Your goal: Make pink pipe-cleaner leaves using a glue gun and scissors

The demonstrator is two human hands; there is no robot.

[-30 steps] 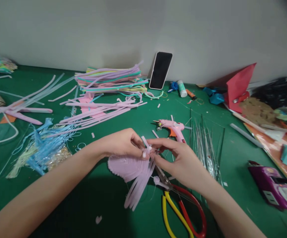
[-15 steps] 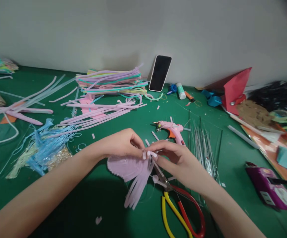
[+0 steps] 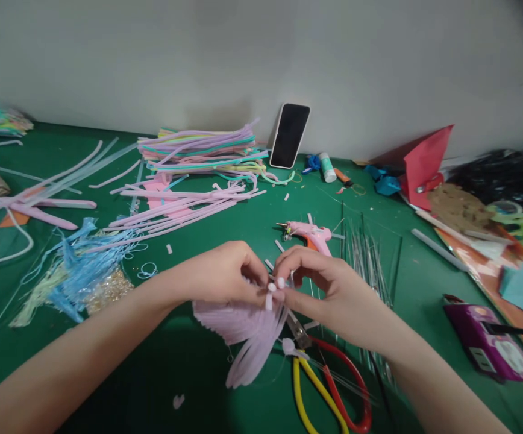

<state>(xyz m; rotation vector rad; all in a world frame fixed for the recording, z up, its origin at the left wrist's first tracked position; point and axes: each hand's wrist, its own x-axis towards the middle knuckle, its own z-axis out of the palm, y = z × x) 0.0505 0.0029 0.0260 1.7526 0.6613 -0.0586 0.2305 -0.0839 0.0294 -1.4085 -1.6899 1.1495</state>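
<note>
A pale lilac pipe-cleaner piece [image 3: 255,337], shaped like a fan or wing with looped strands hanging down, dangles beneath my hands. My left hand [image 3: 232,274] pinches its upper end between thumb and fingers. Fingertips of my right hand [image 3: 316,280] close on the same end, where small white-lilac tips stick out. Both hands meet there, almost touching. Under my right hand lie pliers [image 3: 304,361] with one red and one yellow handle, jaws pointing up toward the fingers. A small lilac knob [image 3: 288,346] on thin clear strands rests by the pliers.
A pink glue gun [image 3: 313,235] lies beyond my right hand, with thin wires [image 3: 374,277] to its right. Pipe-cleaner bundles [image 3: 198,147] and blue tassels [image 3: 81,265] fill the left. A phone [image 3: 290,135] leans on the wall; a purple power strip [image 3: 491,340] sits right.
My fingers have shifted at the top of the lilac piece, and my right hand has tilted up slightly. The piece has turned, its hanging loops fanning wider.
</note>
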